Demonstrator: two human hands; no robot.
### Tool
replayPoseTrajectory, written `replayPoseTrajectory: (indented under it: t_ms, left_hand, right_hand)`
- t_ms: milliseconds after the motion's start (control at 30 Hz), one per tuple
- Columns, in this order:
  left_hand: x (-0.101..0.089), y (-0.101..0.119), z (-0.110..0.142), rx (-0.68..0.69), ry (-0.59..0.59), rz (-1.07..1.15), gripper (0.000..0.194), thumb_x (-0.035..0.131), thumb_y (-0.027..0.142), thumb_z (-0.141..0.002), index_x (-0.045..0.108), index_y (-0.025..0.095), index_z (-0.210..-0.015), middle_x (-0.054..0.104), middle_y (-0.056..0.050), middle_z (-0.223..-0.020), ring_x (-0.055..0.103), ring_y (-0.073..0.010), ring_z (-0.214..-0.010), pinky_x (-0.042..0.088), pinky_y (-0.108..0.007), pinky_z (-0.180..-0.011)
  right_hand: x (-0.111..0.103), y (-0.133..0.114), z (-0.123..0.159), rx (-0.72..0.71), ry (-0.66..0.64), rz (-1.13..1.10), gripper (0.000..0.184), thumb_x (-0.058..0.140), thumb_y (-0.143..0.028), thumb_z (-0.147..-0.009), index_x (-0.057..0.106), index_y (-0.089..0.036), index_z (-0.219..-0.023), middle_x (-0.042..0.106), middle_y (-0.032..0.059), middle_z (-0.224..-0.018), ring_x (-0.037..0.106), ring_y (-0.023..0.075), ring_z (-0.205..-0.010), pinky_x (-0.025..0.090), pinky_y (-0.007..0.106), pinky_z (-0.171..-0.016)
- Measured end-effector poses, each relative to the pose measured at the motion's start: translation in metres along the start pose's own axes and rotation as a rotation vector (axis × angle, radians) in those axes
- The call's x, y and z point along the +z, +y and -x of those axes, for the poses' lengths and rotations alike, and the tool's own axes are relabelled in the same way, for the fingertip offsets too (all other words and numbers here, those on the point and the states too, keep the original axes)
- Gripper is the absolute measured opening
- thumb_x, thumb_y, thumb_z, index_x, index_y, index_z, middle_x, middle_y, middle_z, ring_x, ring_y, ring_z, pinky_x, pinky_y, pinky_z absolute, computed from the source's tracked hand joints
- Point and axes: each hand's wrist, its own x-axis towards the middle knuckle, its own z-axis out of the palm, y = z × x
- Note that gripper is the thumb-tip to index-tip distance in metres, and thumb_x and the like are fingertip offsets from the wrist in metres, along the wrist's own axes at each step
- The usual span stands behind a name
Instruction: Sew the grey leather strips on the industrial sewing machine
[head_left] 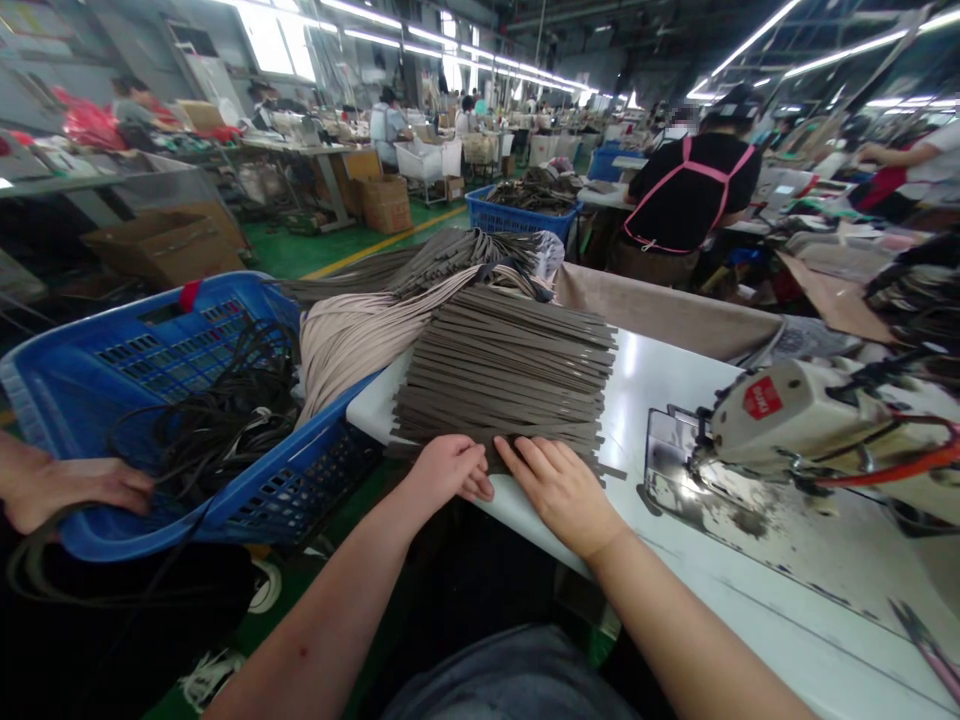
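Observation:
A thick stack of grey-brown strips [502, 375] lies on the white table [750, 610] in front of me. My left hand [446, 468] is curled at the stack's near edge, its fingers tucked against the strip ends. My right hand [559, 490] lies flat beside it, fingers stretched out on the near ends of the strips. Longer beige and grey straps [390, 310] lie behind the stack, draped over the edge of a blue basket.
A blue plastic basket [97, 390] with black straps stands at the left; another person's hand [67, 490] rests at its rim. A sewing machine [810, 420] stands on the table at the right. Scissors [926, 645] lie at the table's right edge. People work at benches behind.

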Motion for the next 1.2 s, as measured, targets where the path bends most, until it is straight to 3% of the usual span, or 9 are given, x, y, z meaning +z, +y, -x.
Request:
replayPoseTrajectory:
  t_ms: [167, 367, 600, 700, 833, 933, 1033, 1100, 1200]
  left_hand:
    - [-0.002, 0.002, -0.015, 0.016, -0.010, -0.121, 0.036, 0.050, 0.039, -0.096, 0.056, 0.019, -0.067, 0.068, -0.006, -0.050, 0.070, -0.0214, -0.048, 0.053, -0.026, -0.048]
    - [-0.001, 0.001, -0.021, 0.071, 0.031, -0.282, 0.038, 0.048, 0.040, -0.096, 0.056, 0.021, -0.065, 0.064, -0.003, -0.046, 0.066, -0.0205, -0.044, 0.048, -0.026, -0.046]
    - [0.000, 0.012, 0.006, 0.322, 0.194, -0.517, 0.035, 0.053, 0.033, -0.094, 0.052, 0.022, -0.061, 0.065, 0.002, -0.054, 0.062, -0.0150, -0.055, 0.040, -0.025, -0.061]
    - [0.002, -0.005, 0.026, 0.417, 0.333, -0.494, 0.034, 0.050, 0.035, -0.097, 0.051, 0.022, -0.065, 0.060, 0.004, -0.055, 0.057, -0.0142, -0.057, 0.037, -0.026, -0.063]
    - [0.004, -0.055, 0.041, 0.488, 0.502, -0.384, 0.029, 0.047, 0.034, -0.097, 0.050, 0.022, -0.071, 0.049, 0.004, -0.063, 0.049, -0.0141, -0.060, 0.035, -0.027, -0.062]
    - [0.008, -0.094, 0.045, 0.439, 0.611, -0.269, 0.019, 0.048, 0.031, -0.094, 0.050, 0.023, -0.078, 0.047, 0.003, -0.071, 0.049, -0.0161, -0.065, 0.039, -0.028, -0.064]
    - [0.016, -0.109, 0.046, 0.439, 0.739, -0.236, 0.007, 0.056, 0.029, -0.088, 0.054, 0.022, -0.085, 0.055, -0.002, -0.086, 0.056, -0.0209, -0.080, 0.048, -0.033, -0.074]
    - [0.021, -0.104, 0.046, 0.528, 0.735, -0.253, 0.008, 0.059, 0.026, -0.086, 0.058, 0.021, -0.093, 0.058, -0.006, -0.098, 0.059, -0.0242, -0.093, 0.050, -0.039, -0.087]
    - [0.028, -0.084, 0.045, 0.570, 0.534, -0.134, 0.018, 0.062, 0.026, -0.086, 0.062, 0.020, -0.103, 0.062, -0.008, -0.104, 0.063, -0.0245, -0.099, 0.052, -0.041, -0.092]
  right_hand:
    - [-0.002, -0.005, 0.000, 0.019, 0.055, 0.019, 0.047, 0.047, -0.013, -0.102, 0.050, -0.003, -0.148, 0.062, 0.0171, -0.133, 0.055, 0.0300, -0.115, 0.047, 0.043, -0.098]
    - [-0.005, -0.002, -0.016, 0.180, -0.003, -0.065, 0.083, 0.071, -0.030, -0.090, 0.032, -0.009, -0.161, 0.027, 0.0208, -0.166, 0.022, 0.0366, -0.153, 0.019, 0.057, -0.125]
    - [0.004, -0.005, -0.017, 0.248, -0.051, -0.075, 0.088, 0.072, -0.032, -0.091, 0.026, -0.014, -0.164, 0.019, 0.0146, -0.170, 0.018, 0.0313, -0.156, 0.019, 0.051, -0.126]
    - [0.006, -0.007, -0.016, 0.275, -0.044, -0.077, 0.083, 0.066, -0.026, -0.093, 0.024, -0.015, -0.164, 0.017, 0.0118, -0.170, 0.017, 0.0292, -0.157, 0.018, 0.049, -0.126]
    - [0.006, -0.009, -0.016, 0.308, -0.042, -0.081, 0.083, 0.065, -0.023, -0.094, 0.023, -0.015, -0.165, 0.017, 0.0099, -0.171, 0.017, 0.0276, -0.157, 0.017, 0.048, -0.126]
    - [0.006, -0.010, -0.017, 0.319, -0.032, -0.089, 0.083, 0.066, -0.023, -0.092, 0.024, -0.016, -0.164, 0.018, 0.0095, -0.170, 0.019, 0.0276, -0.156, 0.017, 0.048, -0.126]
    - [0.009, -0.011, -0.017, 0.341, -0.016, -0.092, 0.084, 0.066, -0.022, -0.092, 0.025, -0.016, -0.164, 0.020, 0.0092, -0.170, 0.020, 0.0278, -0.156, 0.016, 0.047, -0.127]
    - [0.010, -0.012, -0.018, 0.366, -0.009, -0.092, 0.085, 0.066, -0.021, -0.091, 0.024, -0.015, -0.164, 0.020, 0.0090, -0.170, 0.020, 0.0282, -0.156, 0.015, 0.047, -0.127]
    - [0.012, -0.015, -0.018, 0.403, 0.001, -0.089, 0.083, 0.065, -0.020, -0.091, 0.025, -0.015, -0.164, 0.022, 0.0089, -0.169, 0.020, 0.0284, -0.156, 0.014, 0.047, -0.127]
